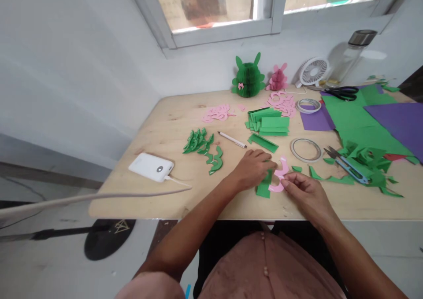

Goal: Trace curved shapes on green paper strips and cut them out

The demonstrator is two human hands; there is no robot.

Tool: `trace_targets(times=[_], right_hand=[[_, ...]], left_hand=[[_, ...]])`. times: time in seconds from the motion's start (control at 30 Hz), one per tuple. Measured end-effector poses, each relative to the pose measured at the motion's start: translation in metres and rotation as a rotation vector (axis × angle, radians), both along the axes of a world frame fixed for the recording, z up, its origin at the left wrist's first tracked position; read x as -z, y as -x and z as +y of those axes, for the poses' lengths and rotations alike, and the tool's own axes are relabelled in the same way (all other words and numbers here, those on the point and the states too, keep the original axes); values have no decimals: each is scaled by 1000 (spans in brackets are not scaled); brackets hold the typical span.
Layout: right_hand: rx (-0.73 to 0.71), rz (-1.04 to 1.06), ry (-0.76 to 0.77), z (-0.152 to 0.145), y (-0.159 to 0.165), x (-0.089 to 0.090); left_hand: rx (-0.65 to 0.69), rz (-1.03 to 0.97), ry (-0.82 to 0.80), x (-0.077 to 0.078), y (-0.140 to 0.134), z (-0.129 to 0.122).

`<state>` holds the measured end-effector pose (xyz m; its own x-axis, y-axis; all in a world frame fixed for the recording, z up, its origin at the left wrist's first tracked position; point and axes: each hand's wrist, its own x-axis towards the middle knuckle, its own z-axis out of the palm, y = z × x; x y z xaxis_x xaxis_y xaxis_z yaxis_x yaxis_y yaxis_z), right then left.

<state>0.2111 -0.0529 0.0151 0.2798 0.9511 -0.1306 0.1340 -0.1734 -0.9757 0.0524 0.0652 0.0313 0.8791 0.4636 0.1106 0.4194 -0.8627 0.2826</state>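
One pink paper cutout [281,172] lies near the front of the bench [165,114], just right of a green strip [263,190]. The right hand [306,194] pinches the cutout's right edge between thumb and finger; the left hand [254,170] bends its fingers over the strip's far end, though I cannot tell whether it grips anything. To the right are a tape roll [292,155], blue snips [352,170] and green scraps [370,156]; to the left, green cutouts [195,142] and a white power bank [147,166]. A pen [232,139] lies farther back, and a green paper figure [248,81] stands at the far side.
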Motion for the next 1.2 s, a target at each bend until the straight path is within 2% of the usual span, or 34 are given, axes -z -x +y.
trace_targets(times=[0.07, 0.17, 0.37, 0.53, 0.73, 0.87, 0.93, 1.03, 1.13, 1.2], right_hand=[[-7, 13, 4, 0, -1, 1], [-12, 11, -2, 1, 0, 0], [9, 48, 13, 1, 2, -5], [33, 49, 22, 1, 3, -6], [71, 2, -9, 0, 3, -7], [98, 37, -21, -1, 4, -8], [117, 33, -36, -2, 3, -7], [126, 11, -53, -5, 2, -5], [112, -5, -51, -5, 3, -5], [99, -20, -38, -4, 5, -6]], left_hand=[[29, 53, -27, 0, 0, 1], [-2, 105, -45, -5, 6, 1], [-172, 213, -24, -17, 23, -2], [-271, 216, 15, -13, 32, -4], [-80, 94, 32, -10, 26, 2], [-75, 156, 29, -15, 21, 6], [-134, 163, 58, -16, 24, 5], [-299, 133, 158, -14, 32, -2], [-468, 100, 229, -8, 42, -16], [-526, 77, 228, -5, 45, -27]])
